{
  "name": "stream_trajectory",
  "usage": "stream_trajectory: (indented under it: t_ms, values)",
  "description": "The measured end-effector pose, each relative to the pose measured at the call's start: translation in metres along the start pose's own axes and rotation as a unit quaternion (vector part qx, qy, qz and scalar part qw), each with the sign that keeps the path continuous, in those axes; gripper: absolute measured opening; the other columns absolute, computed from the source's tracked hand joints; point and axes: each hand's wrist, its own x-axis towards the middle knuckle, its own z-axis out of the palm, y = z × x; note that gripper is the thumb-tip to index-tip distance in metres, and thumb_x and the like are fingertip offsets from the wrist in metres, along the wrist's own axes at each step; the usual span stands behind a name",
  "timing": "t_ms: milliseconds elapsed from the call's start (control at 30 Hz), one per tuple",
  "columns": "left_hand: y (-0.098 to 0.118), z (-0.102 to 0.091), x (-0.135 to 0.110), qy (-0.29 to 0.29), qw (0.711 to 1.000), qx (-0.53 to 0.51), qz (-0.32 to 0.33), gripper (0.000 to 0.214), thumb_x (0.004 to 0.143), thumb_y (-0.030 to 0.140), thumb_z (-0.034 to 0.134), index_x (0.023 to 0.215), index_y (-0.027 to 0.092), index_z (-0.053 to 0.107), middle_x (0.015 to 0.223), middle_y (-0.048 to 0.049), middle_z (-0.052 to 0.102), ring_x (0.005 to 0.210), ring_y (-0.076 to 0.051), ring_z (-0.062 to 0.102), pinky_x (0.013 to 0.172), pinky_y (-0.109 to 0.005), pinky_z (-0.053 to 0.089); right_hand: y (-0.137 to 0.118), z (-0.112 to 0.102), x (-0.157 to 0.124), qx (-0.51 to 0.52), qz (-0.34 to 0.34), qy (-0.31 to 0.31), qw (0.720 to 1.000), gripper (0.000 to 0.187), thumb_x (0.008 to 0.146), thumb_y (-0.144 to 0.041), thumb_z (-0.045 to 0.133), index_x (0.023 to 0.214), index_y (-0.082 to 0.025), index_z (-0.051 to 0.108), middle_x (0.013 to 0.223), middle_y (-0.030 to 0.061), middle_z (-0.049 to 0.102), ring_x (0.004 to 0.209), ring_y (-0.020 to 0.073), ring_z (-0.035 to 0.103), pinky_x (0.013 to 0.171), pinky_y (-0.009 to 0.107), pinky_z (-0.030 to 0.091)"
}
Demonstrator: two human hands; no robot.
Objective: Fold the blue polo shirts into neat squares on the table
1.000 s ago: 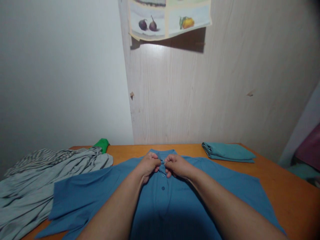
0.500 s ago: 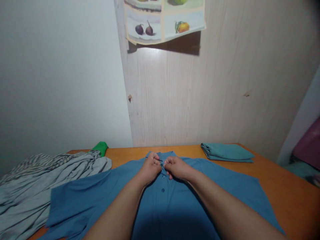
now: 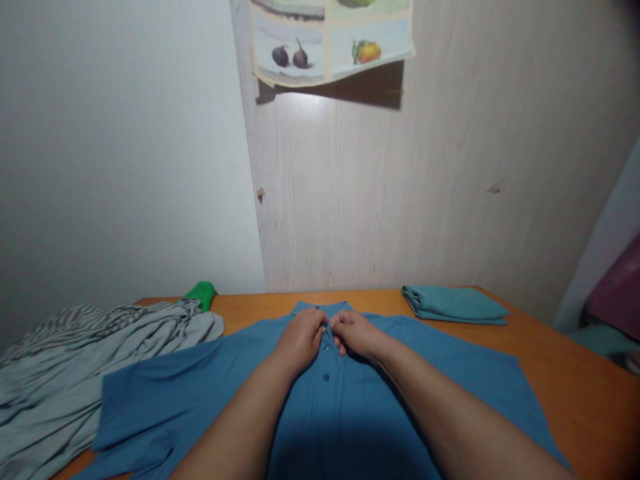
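A blue short-sleeved shirt [image 3: 235,380] lies spread front side up, its collar [image 3: 324,309] at the far end. My left hand [image 3: 302,337] and my right hand [image 3: 353,335] meet on the front placket just below the collar. Both have their fingers closed in a pinch on the shirt's front edges; the spot between the fingertips is too small to make out. Nearer to me on the placket, a dark button [image 3: 326,378] and another button [image 3: 327,349] show in line.
Orange wooden table [image 3: 575,393] under the shirt. A rumpled grey cloth pile [image 3: 60,393] lies at the left, with a green item [image 3: 203,295] behind it. Back right holds a folded teal cloth [image 3: 455,305]. A fruit poster [image 3: 333,47] hangs on the wall.
My left hand has rolled over, so its back now faces up and its fingertips are more hidden. My right hand has stayed almost in place at the placket.
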Motion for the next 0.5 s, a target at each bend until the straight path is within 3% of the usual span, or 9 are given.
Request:
stream_trajectory:
  t_ms: [167,333,433,500]
  values:
    - [0.005,0.0,0.0,0.024,0.999,0.025,-0.023,0.014,0.091,0.026,0.056,0.079,0.024,0.064,0.082,-0.0056,0.061,0.083,-0.023,0.055,0.08,-0.031,0.039,-0.002,0.003,0.0,0.001,-0.001,0.008,1.0,0.007,0.088,-0.015,0.047,0.085,-0.02,0.051,0.054,-0.0063,0.06,0.038,0.0084,0.054,0.037,0.017,0.032]
    - [0.011,-0.012,0.007,0.172,0.979,0.039,-0.102,0.018,0.096,0.033,0.047,0.087,0.025,0.061,0.088,-0.0062,0.062,0.091,-0.024,0.057,0.085,-0.031,0.039,-0.012,0.0,-0.002,0.032,0.022,0.074,0.997,0.022,0.086,-0.014,0.046,0.106,-0.022,0.046,0.057,-0.0076,0.062,0.038,0.0114,0.055,0.036,0.018,0.031]
    - [0.009,-0.018,0.01,0.212,0.967,0.08,-0.119,0.017,0.096,0.031,0.045,0.089,0.024,0.058,0.089,-0.0058,0.062,0.091,-0.023,0.058,0.083,-0.031,0.04,-0.012,-0.006,0.0,-0.009,-0.006,0.126,0.992,0.009,0.087,-0.016,0.046,0.092,-0.021,0.05,0.057,-0.0067,0.059,0.039,0.01,0.053,0.04,0.019,0.033]
    - [0.004,-0.017,0.009,0.176,0.975,0.061,-0.119,0.017,0.095,0.03,0.047,0.082,0.024,0.056,0.079,-0.0031,0.06,0.08,-0.021,0.057,0.075,-0.029,0.039,-0.007,-0.008,0.002,-0.084,-0.054,0.135,0.986,0.009,0.087,-0.02,0.049,0.078,-0.021,0.053,0.057,-0.0049,0.058,0.045,0.0099,0.053,0.047,0.02,0.037]
